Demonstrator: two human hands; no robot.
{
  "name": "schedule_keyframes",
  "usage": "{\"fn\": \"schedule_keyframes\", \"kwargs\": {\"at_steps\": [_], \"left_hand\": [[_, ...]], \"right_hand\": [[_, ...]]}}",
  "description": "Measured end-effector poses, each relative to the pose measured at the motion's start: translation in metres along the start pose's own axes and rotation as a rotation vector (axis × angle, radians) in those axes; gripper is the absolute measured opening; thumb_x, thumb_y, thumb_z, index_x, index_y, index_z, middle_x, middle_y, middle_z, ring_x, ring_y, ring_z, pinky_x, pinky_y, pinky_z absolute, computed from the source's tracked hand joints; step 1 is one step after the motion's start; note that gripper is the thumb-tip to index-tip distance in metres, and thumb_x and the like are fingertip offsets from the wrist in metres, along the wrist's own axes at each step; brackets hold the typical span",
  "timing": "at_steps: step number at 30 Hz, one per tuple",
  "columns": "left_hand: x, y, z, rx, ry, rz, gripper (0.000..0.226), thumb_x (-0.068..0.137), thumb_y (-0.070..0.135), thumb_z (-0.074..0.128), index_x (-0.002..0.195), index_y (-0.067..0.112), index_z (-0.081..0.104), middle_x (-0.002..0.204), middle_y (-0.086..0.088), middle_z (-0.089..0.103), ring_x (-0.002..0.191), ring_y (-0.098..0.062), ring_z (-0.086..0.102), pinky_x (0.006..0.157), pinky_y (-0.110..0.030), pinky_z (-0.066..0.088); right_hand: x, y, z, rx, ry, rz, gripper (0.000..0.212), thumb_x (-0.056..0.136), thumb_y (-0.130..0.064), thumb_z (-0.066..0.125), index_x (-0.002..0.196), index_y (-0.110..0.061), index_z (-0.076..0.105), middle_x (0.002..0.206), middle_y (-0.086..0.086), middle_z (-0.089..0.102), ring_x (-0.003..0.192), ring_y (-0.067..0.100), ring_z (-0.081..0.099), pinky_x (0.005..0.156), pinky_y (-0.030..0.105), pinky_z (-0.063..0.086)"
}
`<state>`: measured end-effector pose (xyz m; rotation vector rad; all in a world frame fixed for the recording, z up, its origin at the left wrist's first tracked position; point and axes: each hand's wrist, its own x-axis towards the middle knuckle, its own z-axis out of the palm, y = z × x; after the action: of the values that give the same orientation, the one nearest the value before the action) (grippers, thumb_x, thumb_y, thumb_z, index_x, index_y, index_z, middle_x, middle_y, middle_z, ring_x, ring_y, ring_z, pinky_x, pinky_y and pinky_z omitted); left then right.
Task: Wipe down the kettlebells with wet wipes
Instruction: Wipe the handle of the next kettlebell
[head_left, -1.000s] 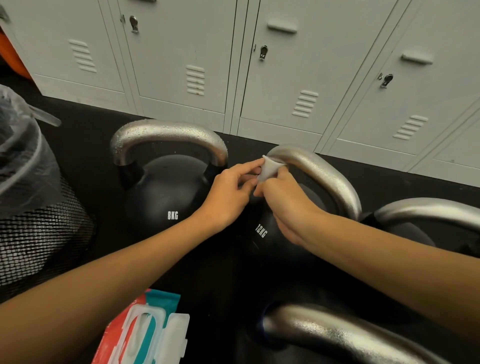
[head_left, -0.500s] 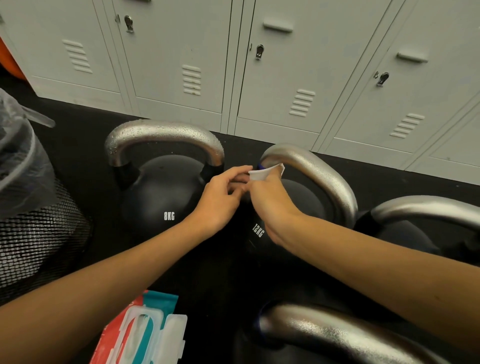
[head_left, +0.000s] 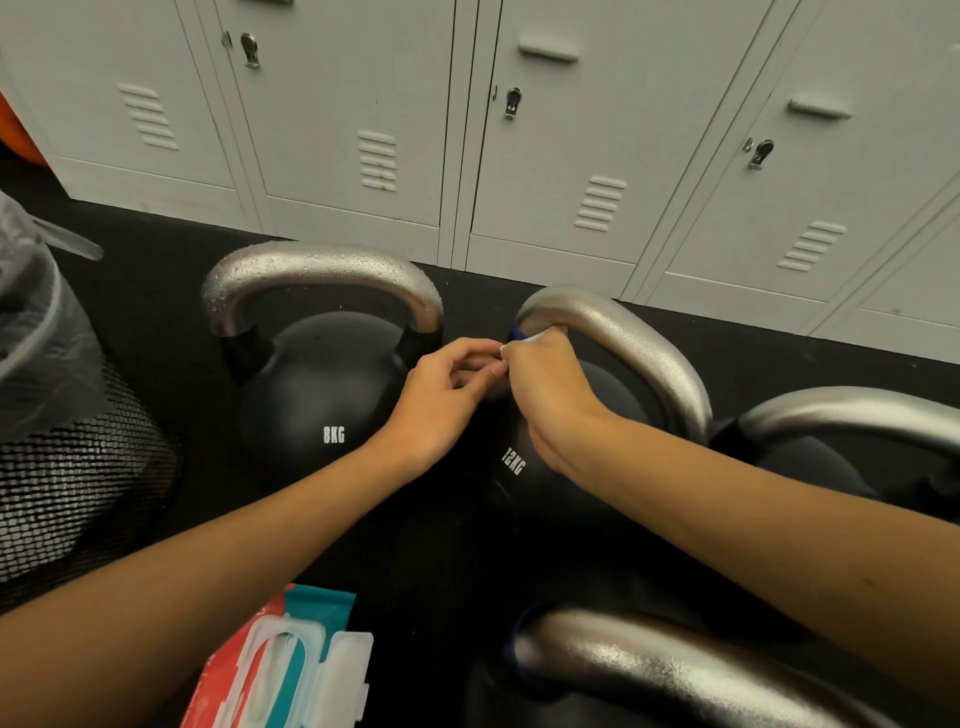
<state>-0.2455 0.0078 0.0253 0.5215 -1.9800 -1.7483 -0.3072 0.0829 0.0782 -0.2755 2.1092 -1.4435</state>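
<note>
A black kettlebell marked 12KG (head_left: 519, 483) with a silver handle (head_left: 639, 343) stands on the dark floor at the middle. My right hand (head_left: 550, 389) holds a small white wet wipe (head_left: 530, 340) against the left foot of that handle; only a sliver of the wipe shows. My left hand (head_left: 441, 400) meets it there, fingertips curled and pinching at the wipe's edge. A black 8KG kettlebell (head_left: 322, 405) stands to the left, its silver handle beaded with drops.
A wet wipe pack (head_left: 280, 670) with its lid flipped open lies at the bottom left. A black mesh bin (head_left: 67, 467) lined with a bag stands far left. Two more kettlebells sit at right (head_left: 852, 415) and bottom (head_left: 649, 670). Grey lockers (head_left: 571, 156) stand behind.
Both hands have sunk lower toward the handle's left foot. The wipe, held up and plainly seen before, is now nearly hidden under my right fingers.
</note>
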Motion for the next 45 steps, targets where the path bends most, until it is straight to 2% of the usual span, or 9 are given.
{"fn": "schedule_keyframes", "kwargs": {"at_steps": [7,11,17,20,27,36,39,41,45], "left_hand": [[0.002,0.006,0.008,0.001,-0.038,0.030,0.020,0.093,0.011,0.056,0.109,0.019,0.064,0.099,0.001,0.071,0.094,-0.007,0.067,0.087,-0.024,0.052],[0.003,0.007,0.011,-0.007,-0.009,0.059,0.015,0.095,0.017,0.056,0.103,0.015,0.068,0.091,-0.006,0.072,0.091,-0.019,0.068,0.087,-0.037,0.054],[0.007,0.015,0.007,-0.060,0.074,0.103,0.009,0.095,0.011,0.055,0.099,0.012,0.063,0.098,-0.008,0.070,0.098,-0.019,0.067,0.090,-0.034,0.052],[0.009,0.025,0.002,-0.094,0.117,0.113,0.008,0.096,0.010,0.054,0.100,0.010,0.061,0.099,-0.011,0.069,0.094,-0.017,0.066,0.089,-0.028,0.051],[0.018,0.048,-0.004,-0.021,0.093,0.236,0.008,0.096,0.015,0.055,0.101,0.014,0.061,0.098,-0.005,0.067,0.093,-0.011,0.063,0.084,-0.023,0.049],[0.034,0.053,0.007,0.151,0.178,0.293,0.027,0.094,0.020,0.058,0.121,0.017,0.060,0.114,0.000,0.058,0.106,-0.012,0.057,0.096,-0.028,0.049],[0.021,0.050,0.015,0.338,0.320,0.341,0.047,0.094,0.018,0.058,0.138,0.022,0.044,0.125,0.005,0.039,0.118,-0.006,0.041,0.103,-0.011,0.034],[0.015,0.043,0.022,0.363,0.304,0.375,0.052,0.092,0.016,0.060,0.140,0.016,0.042,0.128,0.002,0.039,0.121,-0.011,0.041,0.107,-0.020,0.034],[0.018,0.028,0.035,0.308,0.161,0.277,0.051,0.091,0.015,0.063,0.139,0.010,0.046,0.128,0.000,0.049,0.119,-0.013,0.051,0.105,-0.028,0.042]], "right_hand": [[-0.004,-0.001,-0.012,0.057,-0.043,0.016,0.027,0.103,-0.008,0.041,0.130,-0.006,0.043,0.098,0.002,0.057,0.083,0.007,0.057,0.070,0.020,0.044],[-0.011,-0.006,-0.016,0.171,-0.077,0.014,0.027,0.105,-0.022,0.044,0.124,-0.004,0.050,0.098,0.006,0.064,0.089,0.010,0.062,0.078,0.022,0.048],[-0.028,-0.018,-0.037,0.232,-0.284,0.003,0.024,0.090,0.004,0.054,0.111,-0.004,0.063,0.111,0.015,0.071,0.102,0.015,0.065,0.095,0.026,0.049],[-0.033,-0.035,-0.059,0.127,-0.370,-0.054,0.015,0.092,0.001,0.055,0.101,-0.007,0.064,0.096,0.006,0.070,0.094,0.012,0.065,0.092,0.026,0.052],[-0.010,-0.076,-0.100,-0.543,-0.227,-0.654,0.032,0.086,-0.021,0.074,0.116,-0.027,0.066,0.119,-0.011,0.066,0.112,-0.001,0.059,0.093,0.013,0.046],[0.017,-0.073,-0.083,-0.709,-0.173,-0.635,0.032,0.084,-0.017,0.075,0.113,-0.021,0.063,0.078,-0.005,0.066,0.072,0.007,0.062,0.070,0.023,0.048],[0.021,-0.070,-0.077,-0.747,-0.046,-0.643,0.039,0.082,-0.021,0.075,0.118,-0.024,0.060,0.078,-0.009,0.063,0.081,0.011,0.063,0.084,0.033,0.051],[0.022,-0.068,-0.076,-0.740,-0.038,-0.622,0.043,0.081,-0.022,0.075,0.120,-0.025,0.058,0.079,-0.010,0.062,0.085,0.015,0.062,0.095,0.044,0.048],[0.023,-0.065,-0.077,-0.684,-0.105,-0.614,0.049,0.089,-0.022,0.070,0.133,-0.023,0.049,0.087,-0.008,0.060,0.077,0.005,0.057,0.071,0.017,0.046]]}}
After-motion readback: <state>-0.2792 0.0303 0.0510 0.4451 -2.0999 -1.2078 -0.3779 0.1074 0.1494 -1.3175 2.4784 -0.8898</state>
